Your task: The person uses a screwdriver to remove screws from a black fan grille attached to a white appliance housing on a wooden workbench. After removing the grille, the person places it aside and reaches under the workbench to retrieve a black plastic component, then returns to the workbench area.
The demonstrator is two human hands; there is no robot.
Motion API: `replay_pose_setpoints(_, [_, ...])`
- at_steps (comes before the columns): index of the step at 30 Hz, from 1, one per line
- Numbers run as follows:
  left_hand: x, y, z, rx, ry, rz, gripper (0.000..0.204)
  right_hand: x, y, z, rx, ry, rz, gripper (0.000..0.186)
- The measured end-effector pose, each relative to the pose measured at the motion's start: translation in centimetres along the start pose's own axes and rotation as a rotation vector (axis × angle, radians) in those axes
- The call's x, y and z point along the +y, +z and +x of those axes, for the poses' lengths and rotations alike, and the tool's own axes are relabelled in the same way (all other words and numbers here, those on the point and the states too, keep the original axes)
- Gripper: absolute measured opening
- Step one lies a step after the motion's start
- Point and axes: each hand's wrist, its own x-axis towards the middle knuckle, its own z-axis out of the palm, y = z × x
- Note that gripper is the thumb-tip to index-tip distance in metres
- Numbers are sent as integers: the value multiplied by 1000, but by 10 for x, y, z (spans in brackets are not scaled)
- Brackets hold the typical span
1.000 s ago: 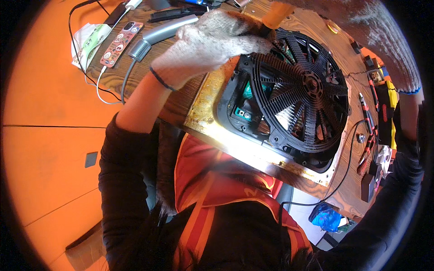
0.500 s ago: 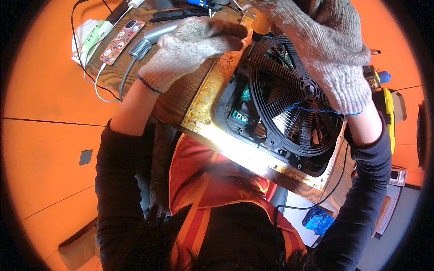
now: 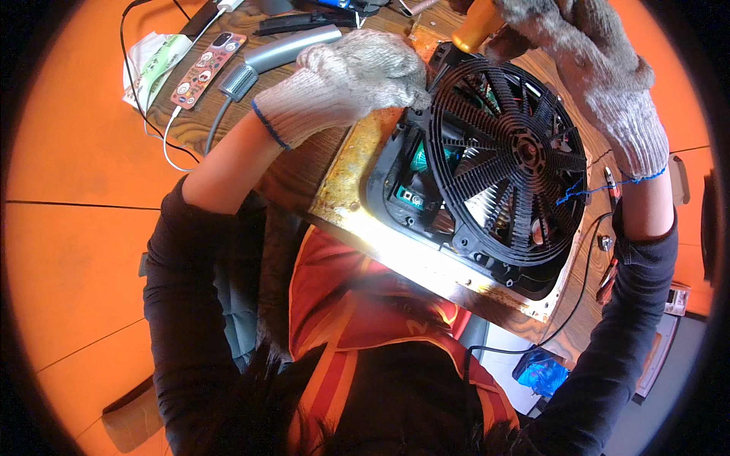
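A black round fan guard (image 3: pixel 508 156) with ribbed spokes and a central hub sits over the opening of a rusty, light-coloured metal casing (image 3: pixel 342 190). Green circuit boards (image 3: pixel 411 197) show beneath its left side. My left hand (image 3: pixel 357 80), in a greyish knitted glove, has its fingers curled at the guard's upper-left edge; their tips are hidden. Above the guard's far edge, my gloved right hand (image 3: pixel 589 68) grips what looks like a screwdriver (image 3: pixel 477 29) with a yellow-orange handle. Its shaft cannot be made out.
To the left on the wooden table (image 3: pixel 300 167) lie a grey metallic tube-shaped device (image 3: pixel 293 49), a stickered phone (image 3: pixel 207 72) on a white cable, and a white-and-green packet (image 3: pixel 156 64). A black cable (image 3: pixel 563 323) runs along the right side.
My right hand has lifted the yellow-handled tool off the guard's upper-left lug, toward the upper right. My left hand has moved right, and its fingers have curled in at the guard's edge.
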Motion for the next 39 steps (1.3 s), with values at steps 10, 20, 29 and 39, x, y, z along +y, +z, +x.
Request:
replay_pose_setpoints(10, [1, -3, 9, 65, 54, 112, 33, -2, -39, -25, 451, -184, -396, 43])
replay_pose_setpoints(20, [16, -15, 30, -91, 78, 293, 17, 9, -49, -34, 489, -144, -605, 49])
replay_pose_setpoints(29, [34, 5, 5, 170, -245, 113, 28, 2, -47, -52, 370, -596, -2220, 54])
replay_pose_setpoints(39, [61, 12, -22, 111, -642, -326, 54, 29, 20, -45, 679, -4, -576, 37])
